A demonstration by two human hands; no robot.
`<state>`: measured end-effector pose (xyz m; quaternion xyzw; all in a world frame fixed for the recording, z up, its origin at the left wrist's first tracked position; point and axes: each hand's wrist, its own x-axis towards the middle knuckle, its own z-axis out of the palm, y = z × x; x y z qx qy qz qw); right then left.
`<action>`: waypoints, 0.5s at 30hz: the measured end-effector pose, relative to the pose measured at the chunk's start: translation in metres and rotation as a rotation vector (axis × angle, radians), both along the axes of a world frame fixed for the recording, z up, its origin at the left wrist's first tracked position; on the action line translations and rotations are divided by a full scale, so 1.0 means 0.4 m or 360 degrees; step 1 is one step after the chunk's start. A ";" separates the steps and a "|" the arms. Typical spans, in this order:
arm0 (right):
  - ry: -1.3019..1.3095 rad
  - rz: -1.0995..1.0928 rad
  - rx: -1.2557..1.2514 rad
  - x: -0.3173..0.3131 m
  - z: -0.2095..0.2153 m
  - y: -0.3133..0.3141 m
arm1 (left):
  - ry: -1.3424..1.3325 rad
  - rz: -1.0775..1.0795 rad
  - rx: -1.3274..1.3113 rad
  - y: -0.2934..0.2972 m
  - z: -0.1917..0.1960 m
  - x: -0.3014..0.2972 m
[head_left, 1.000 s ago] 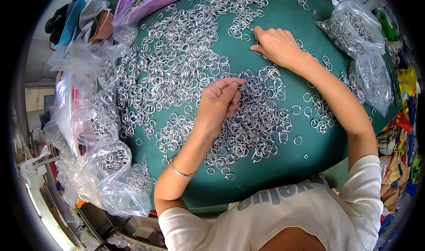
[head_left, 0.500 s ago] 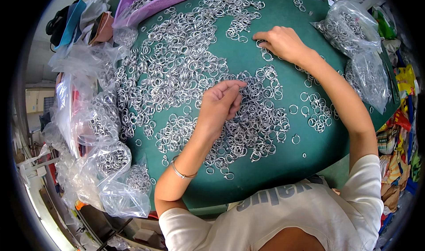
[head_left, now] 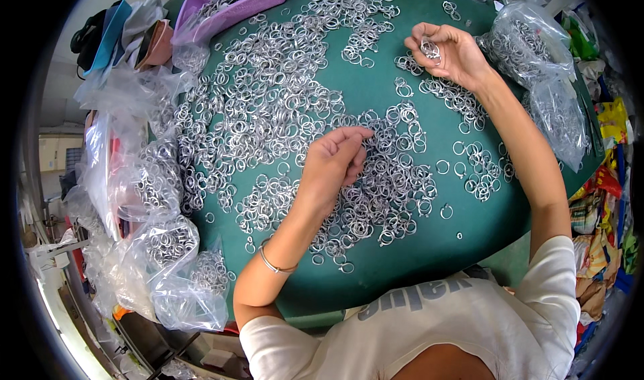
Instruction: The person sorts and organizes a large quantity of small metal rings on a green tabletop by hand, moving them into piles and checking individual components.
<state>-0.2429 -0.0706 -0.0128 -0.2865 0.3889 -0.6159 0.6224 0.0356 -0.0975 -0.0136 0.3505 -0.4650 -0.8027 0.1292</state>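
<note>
Small silvery metal rings, many with a little lug, cover much of the green table (head_left: 469, 236). My right hand (head_left: 456, 57) is held at the far right, palm turned up, its fingers curled round a few metal rings (head_left: 429, 48). Below it lies a loose cluster of rings (head_left: 459, 103). My left hand (head_left: 332, 160) rests closed over a dense pile of rings (head_left: 382, 195), index finger and thumb reaching the pile's edge. Whatever those left fingers may hold is hidden. Farther left spreads a large scatter of rings (head_left: 268, 88).
A purple basket (head_left: 235, 8) holding metal parts stands at the far left. Clear plastic bags of rings line the left edge (head_left: 168, 239), and another bag (head_left: 526, 44) sits far right. A small ring group (head_left: 481, 169) lies by my right forearm.
My right hand has moved right and slightly away, turning palm up, and rings now show in its fingers. My left hand has stayed in nearly the same place.
</note>
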 end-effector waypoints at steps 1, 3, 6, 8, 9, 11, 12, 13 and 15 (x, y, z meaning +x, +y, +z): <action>-0.0009 -0.0070 0.0035 0.013 0.005 -0.006 | -0.0006 0.0000 0.0000 0.001 0.001 -0.001; 0.0037 -0.0145 0.0103 0.019 -0.004 -0.024 | -0.0021 -0.0010 0.0002 0.004 0.006 -0.007; 0.1317 -0.0171 0.0335 0.073 -0.019 -0.060 | -0.0013 -0.0025 -0.0018 0.003 0.003 -0.006; 0.2564 -0.0461 -0.0432 0.099 -0.094 -0.088 | 0.0001 -0.0027 -0.0010 0.005 0.002 -0.006; 0.2885 -0.0436 -0.0387 0.109 -0.113 -0.089 | 0.0010 -0.0033 -0.0005 0.006 0.001 -0.007; 0.2836 -0.0476 -0.0429 0.113 -0.124 -0.094 | 0.0019 -0.0028 -0.0005 0.007 0.002 -0.007; 0.2811 -0.0494 -0.0452 0.117 -0.122 -0.096 | 0.0025 -0.0023 -0.0005 0.007 0.003 -0.006; 0.2466 -0.0527 -0.0517 0.108 -0.113 -0.092 | 0.0024 -0.0026 -0.0003 0.006 0.003 -0.003; 0.1306 -0.0166 -0.0125 0.073 -0.050 -0.062 | 0.0035 -0.0030 0.0005 0.006 0.002 0.003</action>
